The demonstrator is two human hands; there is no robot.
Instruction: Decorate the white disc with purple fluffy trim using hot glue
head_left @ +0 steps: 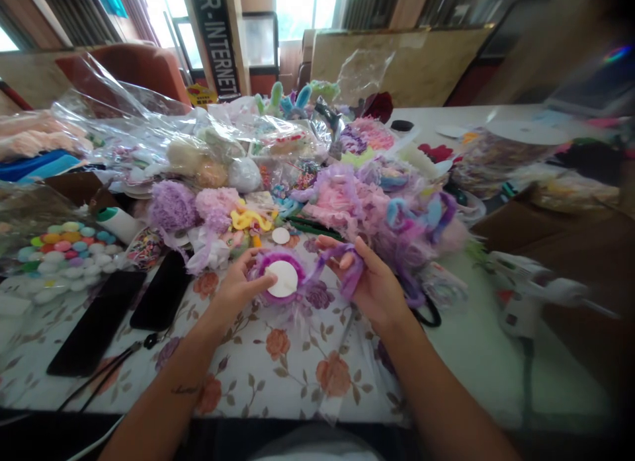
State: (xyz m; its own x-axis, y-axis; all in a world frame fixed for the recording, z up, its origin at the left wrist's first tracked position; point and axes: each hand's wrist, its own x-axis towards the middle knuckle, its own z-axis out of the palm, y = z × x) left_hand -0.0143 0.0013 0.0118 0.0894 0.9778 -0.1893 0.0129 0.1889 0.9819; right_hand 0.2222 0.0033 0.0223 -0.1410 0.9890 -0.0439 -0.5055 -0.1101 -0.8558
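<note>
My left hand (pixel 241 284) pinches a round white disc (pixel 282 280) ringed by fuzzy purple trim, its thumb lying on the disc's face. From that ring a strand of purple fuzzy yarn (pixel 325 257) runs across to my right hand (pixel 378 286). There the yarn loops over the fingers and hangs down past the palm, gripped between thumb and fingers. Both hands are just above a cloth with a rose print (pixel 278 344). A smaller white disc (pixel 280 235) lies beyond the ring, beside yellow fuzzy yarn (pixel 251 219).
Two black phones (pixel 96 322) lie at left, near a bag of coloured pompoms (pixel 62 249). Pink and purple yarn (pixel 342 200) is heaped ahead, with clear plastic bags (pixel 143 117) behind. A white glue gun (pixel 520 289) stands at right by a brown box (pixel 555 243).
</note>
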